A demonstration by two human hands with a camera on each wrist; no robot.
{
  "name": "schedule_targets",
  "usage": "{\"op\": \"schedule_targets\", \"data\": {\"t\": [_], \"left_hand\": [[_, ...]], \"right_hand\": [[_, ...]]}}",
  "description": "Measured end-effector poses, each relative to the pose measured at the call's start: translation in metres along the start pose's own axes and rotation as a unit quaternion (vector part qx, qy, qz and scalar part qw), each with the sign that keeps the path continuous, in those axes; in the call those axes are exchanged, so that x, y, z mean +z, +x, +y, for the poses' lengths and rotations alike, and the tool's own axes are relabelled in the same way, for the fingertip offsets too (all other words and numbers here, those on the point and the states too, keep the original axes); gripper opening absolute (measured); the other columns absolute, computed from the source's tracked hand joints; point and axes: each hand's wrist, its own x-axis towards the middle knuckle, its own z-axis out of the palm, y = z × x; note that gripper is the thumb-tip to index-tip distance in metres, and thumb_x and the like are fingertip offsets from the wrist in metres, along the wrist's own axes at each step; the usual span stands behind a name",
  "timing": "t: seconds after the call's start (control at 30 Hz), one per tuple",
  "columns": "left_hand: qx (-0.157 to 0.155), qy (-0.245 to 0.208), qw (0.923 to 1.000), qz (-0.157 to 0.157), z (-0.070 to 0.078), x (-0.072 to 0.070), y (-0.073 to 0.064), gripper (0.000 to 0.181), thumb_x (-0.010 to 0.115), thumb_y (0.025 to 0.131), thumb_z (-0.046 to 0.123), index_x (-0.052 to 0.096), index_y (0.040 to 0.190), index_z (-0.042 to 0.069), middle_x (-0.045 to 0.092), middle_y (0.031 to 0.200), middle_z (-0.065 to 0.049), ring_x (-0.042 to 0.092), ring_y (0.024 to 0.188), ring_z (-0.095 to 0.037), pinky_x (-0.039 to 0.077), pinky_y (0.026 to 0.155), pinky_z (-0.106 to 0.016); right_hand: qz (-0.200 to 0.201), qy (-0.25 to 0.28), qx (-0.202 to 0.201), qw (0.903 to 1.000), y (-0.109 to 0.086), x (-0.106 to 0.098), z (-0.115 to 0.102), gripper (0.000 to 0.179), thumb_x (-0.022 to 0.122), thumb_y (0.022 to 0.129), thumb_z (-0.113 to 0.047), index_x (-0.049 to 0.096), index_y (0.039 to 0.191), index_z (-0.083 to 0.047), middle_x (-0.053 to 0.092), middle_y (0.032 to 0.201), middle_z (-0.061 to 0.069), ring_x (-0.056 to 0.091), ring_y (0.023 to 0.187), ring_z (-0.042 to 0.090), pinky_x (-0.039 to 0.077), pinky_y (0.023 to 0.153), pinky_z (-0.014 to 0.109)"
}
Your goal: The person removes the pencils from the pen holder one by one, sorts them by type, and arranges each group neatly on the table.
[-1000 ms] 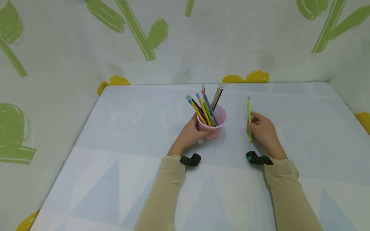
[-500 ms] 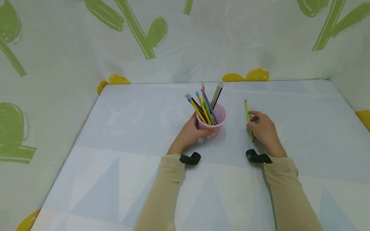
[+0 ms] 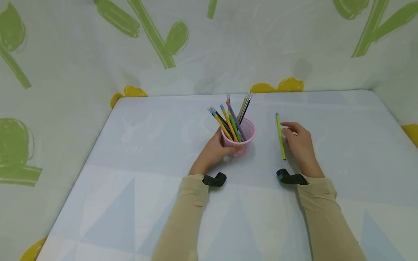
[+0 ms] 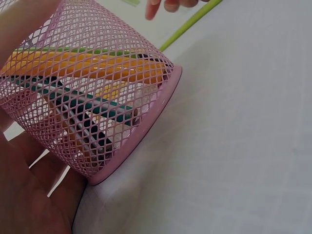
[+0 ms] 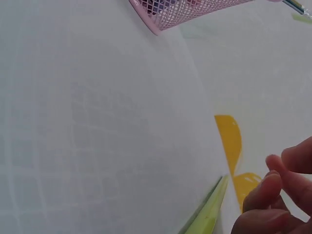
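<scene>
My left hand (image 3: 213,151) grips a pink mesh pencil cup (image 3: 249,131), thumb across its near side and fingers around the left. Upright on the table, the cup holds several pencils (image 3: 232,125) in yellow, green, purple and black, leaning various ways. Through the mesh in the left wrist view, the pencils' lower ends (image 4: 129,70) show near the base. A yellow-green pencil (image 3: 280,136) with a blue end lies on the table to the right of the cup. Just right of it is my right hand (image 3: 299,145), fingers loosely bent, holding nothing; the right wrist view shows a gap between fingers and pencil (image 5: 210,209).
The table (image 3: 156,203) has a pale blue and white triangle-patterned cover. Behind it and at the sides hangs light cloth (image 3: 228,47) with green and yellow plant shapes. Black devices (image 3: 215,179) sit on both wrists.
The yellow-green pencil has been let go by my right hand and its far end has swung left. The right hand has drawn slightly away. My left hand and the cup stay in place.
</scene>
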Motion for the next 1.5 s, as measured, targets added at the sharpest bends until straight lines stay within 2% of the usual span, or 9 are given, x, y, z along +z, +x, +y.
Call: {"op": "schedule_targets", "data": {"t": [0.37,0.53,0.7,0.87,0.93,1.0,1.1,1.37,1.5], "left_hand": [[0.005,-0.01,0.9999,0.0,-0.002,0.0,-0.001,0.079,0.078,0.069,0.042,0.031,0.132,0.033,0.047,0.128,0.008,0.045,0.117,-0.011,0.035,0.104,-0.037],[0.009,-0.004,0.9999,0.001,-0.004,0.001,0.0,0.085,0.078,0.069,0.039,0.025,0.135,0.032,0.043,0.131,0.007,0.043,0.12,-0.011,0.032,0.106,-0.037],[0.01,-0.019,0.9997,-0.012,-0.002,0.0,0.001,0.087,0.078,0.067,0.043,0.023,0.135,0.035,0.042,0.132,0.007,0.042,0.121,-0.012,0.031,0.107,-0.039],[0.032,-0.032,0.9988,-0.022,0.009,-0.004,-0.005,0.097,0.06,0.069,0.071,0.016,0.144,0.026,0.027,0.148,0.0,0.029,0.135,-0.018,0.023,0.111,-0.041],[0.034,-0.041,0.9984,-0.019,0.015,-0.007,-0.009,0.095,0.047,0.076,0.073,0.013,0.147,0.019,0.018,0.153,-0.004,0.019,0.139,-0.02,0.016,0.113,-0.041],[0.031,-0.041,0.9986,-0.009,0.021,-0.008,-0.012,0.082,0.036,0.087,0.066,0.015,0.148,0.015,0.015,0.154,-0.006,0.013,0.141,-0.019,0.011,0.114,-0.041],[0.02,-0.06,0.9979,0.006,0.027,-0.008,-0.014,0.06,0.033,0.096,0.043,0.02,0.147,0.014,0.018,0.153,-0.006,0.011,0.141,-0.016,0.009,0.114,-0.04],[0.047,-0.121,0.9904,0.047,0.028,-0.005,-0.016,0.052,0.052,0.092,0.027,0.033,0.141,0.03,0.035,0.146,0.001,0.033,0.133,-0.016,0.028,0.108,-0.039],[0.08,-0.13,0.9862,0.066,0.029,-0.006,-0.015,0.048,0.056,0.091,0.023,0.042,0.137,0.026,0.044,0.138,0.003,0.039,0.128,-0.013,0.032,0.106,-0.038]], "right_hand": [[-0.005,0.115,-0.076,0.9905,-0.004,0.022,-0.007,0.035,0.047,0.095,-0.031,0.055,0.121,-0.008,0.057,0.093,0.007,0.057,0.076,0.014,0.05,0.065,0.019],[-0.055,0.136,-0.104,0.9838,-0.006,0.031,-0.009,0.044,0.049,0.093,-0.039,0.051,0.126,-0.009,0.058,0.103,0.007,0.059,0.09,0.015,0.051,0.076,0.019],[-0.116,0.14,-0.13,0.9747,-0.006,0.042,-0.011,0.052,0.049,0.092,-0.045,0.043,0.134,-0.014,0.052,0.125,0.005,0.053,0.11,0.016,0.047,0.092,0.03],[-0.175,0.182,-0.118,0.9605,-0.012,0.048,-0.014,0.054,0.048,0.093,-0.043,0.034,0.141,-0.023,0.038,0.142,0.001,0.04,0.128,0.019,0.036,0.103,0.043],[-0.192,0.185,-0.112,0.9571,-0.016,0.049,-0.017,0.052,0.047,0.094,-0.039,0.032,0.142,-0.026,0.034,0.145,0.0,0.036,0.131,0.019,0.032,0.105,0.046],[-0.198,0.175,-0.113,0.9578,-0.02,0.05,-0.021,0.051,0.047,0.095,-0.035,0.03,0.143,-0.029,0.032,0.147,-0.002,0.033,0.133,0.018,0.03,0.107,0.046],[-0.2,0.155,-0.12,0.9601,-0.025,0.05,-0.028,0.053,0.049,0.094,-0.028,0.027,0.143,-0.033,0.029,0.149,-0.003,0.028,0.136,0.017,0.027,0.108,0.046],[-0.223,0.161,-0.136,0.9518,-0.033,0.048,-0.036,0.065,0.051,0.092,-0.014,0.018,0.146,-0.03,0.02,0.152,0.003,0.016,0.14,0.022,0.016,0.112,0.049],[-0.224,0.163,-0.135,0.9512,-0.033,0.048,-0.038,0.061,0.051,0.093,-0.016,0.02,0.144,-0.031,0.02,0.152,0.002,0.016,0.14,0.021,0.016,0.111,0.05]]}}
